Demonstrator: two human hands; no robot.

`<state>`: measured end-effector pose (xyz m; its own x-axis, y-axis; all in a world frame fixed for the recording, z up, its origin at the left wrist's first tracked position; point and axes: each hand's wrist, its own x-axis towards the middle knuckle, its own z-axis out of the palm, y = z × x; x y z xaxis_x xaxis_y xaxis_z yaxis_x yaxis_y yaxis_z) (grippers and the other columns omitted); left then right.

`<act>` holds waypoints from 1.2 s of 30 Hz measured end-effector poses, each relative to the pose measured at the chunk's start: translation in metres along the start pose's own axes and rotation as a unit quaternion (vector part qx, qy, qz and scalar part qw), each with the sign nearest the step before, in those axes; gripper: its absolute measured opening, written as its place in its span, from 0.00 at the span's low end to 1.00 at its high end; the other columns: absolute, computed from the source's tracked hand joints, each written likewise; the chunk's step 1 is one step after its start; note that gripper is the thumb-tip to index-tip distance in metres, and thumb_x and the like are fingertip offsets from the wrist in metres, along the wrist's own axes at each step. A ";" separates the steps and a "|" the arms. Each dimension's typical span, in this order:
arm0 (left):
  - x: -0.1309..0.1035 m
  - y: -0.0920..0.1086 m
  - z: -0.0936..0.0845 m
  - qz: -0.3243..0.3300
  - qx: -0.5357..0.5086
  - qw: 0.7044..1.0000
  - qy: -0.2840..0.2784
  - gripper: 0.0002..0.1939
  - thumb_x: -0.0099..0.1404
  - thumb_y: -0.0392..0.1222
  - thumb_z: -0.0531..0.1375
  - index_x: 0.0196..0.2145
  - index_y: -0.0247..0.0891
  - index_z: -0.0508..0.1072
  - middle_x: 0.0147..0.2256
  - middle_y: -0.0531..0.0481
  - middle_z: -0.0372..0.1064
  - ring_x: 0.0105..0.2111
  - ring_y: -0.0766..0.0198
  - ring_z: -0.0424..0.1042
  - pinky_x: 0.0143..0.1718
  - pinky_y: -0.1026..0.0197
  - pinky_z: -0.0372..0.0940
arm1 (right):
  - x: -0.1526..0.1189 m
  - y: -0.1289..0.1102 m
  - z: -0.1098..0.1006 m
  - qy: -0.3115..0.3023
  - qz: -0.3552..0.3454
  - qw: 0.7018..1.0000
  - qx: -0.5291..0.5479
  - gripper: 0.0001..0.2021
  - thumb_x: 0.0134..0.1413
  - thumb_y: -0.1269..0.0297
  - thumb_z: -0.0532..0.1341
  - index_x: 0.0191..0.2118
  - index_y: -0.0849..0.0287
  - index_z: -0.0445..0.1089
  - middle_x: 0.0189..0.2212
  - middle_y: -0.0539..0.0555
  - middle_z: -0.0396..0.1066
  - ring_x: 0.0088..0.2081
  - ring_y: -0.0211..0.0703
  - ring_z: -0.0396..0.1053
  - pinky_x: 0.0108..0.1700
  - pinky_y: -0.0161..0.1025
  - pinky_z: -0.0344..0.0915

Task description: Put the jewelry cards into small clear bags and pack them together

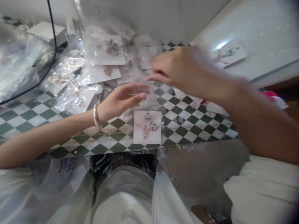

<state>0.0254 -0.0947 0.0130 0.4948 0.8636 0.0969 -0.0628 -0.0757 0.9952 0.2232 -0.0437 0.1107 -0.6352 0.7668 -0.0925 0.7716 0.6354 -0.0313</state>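
A white card with a gold-coloured piece of jewelry (144,132) lies in a clear plastic bag near the table's front edge. The bag's clear upper part stretches up from the card, between my hands. My left hand (121,99), with a silver bangle at the wrist, hovers by that upper part, fingers stretched out and thumb apart. Above and to the right is my right hand (173,65), smeared by motion, its fingers curled in towards the thumb. Whatever is between those fingertips, if anything, is too blurred to make out.
Several bagged jewelry cards (107,51) are heaped at the back. Clear plastic bags (21,65) pile up at the left behind a black cable (55,40), near a stack of white cards (48,31). Another card (230,54) rests on the white surface at right. The tablecloth (196,124) is green-and-white checked.
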 end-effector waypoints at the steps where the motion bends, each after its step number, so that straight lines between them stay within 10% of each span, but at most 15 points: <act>1: 0.008 -0.010 -0.008 -0.001 0.006 0.999 0.035 0.19 0.66 0.51 0.64 0.52 0.41 0.71 0.51 0.47 0.74 0.50 0.53 0.75 0.49 0.46 0.76 | 0.008 -0.003 0.008 -0.011 0.006 0.999 -0.029 0.17 0.67 0.58 0.56 0.29 0.64 0.65 0.25 0.49 0.60 0.27 0.30 0.52 0.34 0.35 0.52; 7: 0.052 -0.040 -0.050 0.022 -0.018 0.998 0.052 0.23 0.59 0.60 0.68 0.47 0.47 0.73 0.40 0.57 0.79 0.44 0.53 0.75 0.50 0.37 0.72 | 0.019 0.001 0.026 0.086 -0.017 0.996 0.016 0.20 0.71 0.52 0.48 0.48 0.63 0.69 0.26 0.51 0.67 0.25 0.30 0.58 0.31 0.31 0.52; 14: 0.044 -0.024 -0.040 0.017 -0.036 0.999 0.011 0.15 0.64 0.53 0.66 0.44 0.43 0.77 0.42 0.57 0.78 0.45 0.57 0.76 0.53 0.43 0.74 | 0.030 -0.008 0.042 0.142 -0.054 0.985 -0.083 0.22 0.71 0.51 0.46 0.54 0.58 0.70 0.47 0.55 0.71 0.35 0.33 0.65 0.33 0.33 0.54; 30: 0.045 -0.017 -0.029 0.113 0.154 0.979 0.070 0.14 0.68 0.25 0.54 0.43 0.31 0.77 0.39 0.49 0.80 0.40 0.65 0.80 0.45 0.64 0.78 | 0.044 0.000 0.065 0.342 -0.102 0.934 0.009 0.10 0.66 0.67 0.54 0.33 0.65 0.66 0.36 0.50 0.67 0.30 0.27 0.59 0.30 0.29 0.50; 36: 0.040 -0.022 -0.031 0.105 0.076 0.987 0.096 0.14 0.69 0.26 0.53 0.47 0.29 0.75 0.41 0.47 0.79 0.44 0.63 0.80 0.46 0.60 0.79 | 0.040 0.047 0.051 0.478 0.050 0.829 0.286 0.14 0.60 0.72 0.57 0.25 0.60 0.52 0.26 0.47 0.56 0.27 0.24 0.52 0.31 0.26 0.53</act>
<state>0.0194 -0.0434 -0.0056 0.3104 0.8982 0.3114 -0.0081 -0.3251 0.9457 0.2356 0.0123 0.0543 -0.0929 0.7080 0.7001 0.5391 0.6269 -0.5625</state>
